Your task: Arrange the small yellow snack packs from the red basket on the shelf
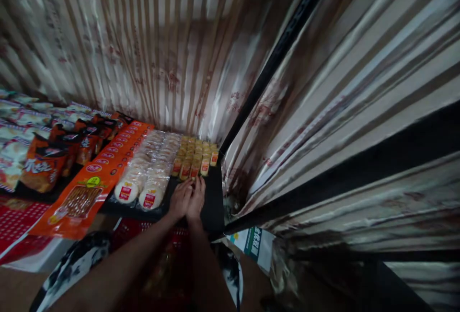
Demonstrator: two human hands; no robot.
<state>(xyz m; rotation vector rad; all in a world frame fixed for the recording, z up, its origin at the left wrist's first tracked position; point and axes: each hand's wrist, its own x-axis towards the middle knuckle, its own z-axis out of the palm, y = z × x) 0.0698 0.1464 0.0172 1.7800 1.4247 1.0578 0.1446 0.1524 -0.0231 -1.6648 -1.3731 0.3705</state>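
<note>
Head view: small yellow packs [196, 157] stand in close rows just beyond the fingertips of both hands, each front one with a red label whose print is too small to read. The left hand [180, 199] and right hand [196, 199] lie side by side, touching, their fingers stretched forward to the front edge of the packs; whether either has hold of one, I cannot tell. Under the hands is a black shelf [212, 202].

Just left of the hands lie two columns of white round crackers [149, 166] in clear wrap, with red labels too blurred to read. Further left, a long orange packet [86, 192] shows repeated round logos and a yellow-green badge, also unreadable. Beyond it are orange-and-black bags [43, 166] with big white characters, then pale bags [14, 122].

Below and right of the hands, a white bag [265, 249] carries white Chinese characters on green, not clear enough to read. A striped curtain [172, 63] with faint reddish print hangs beyond the hands, and a black pole [273, 53] slants up to their right.
</note>
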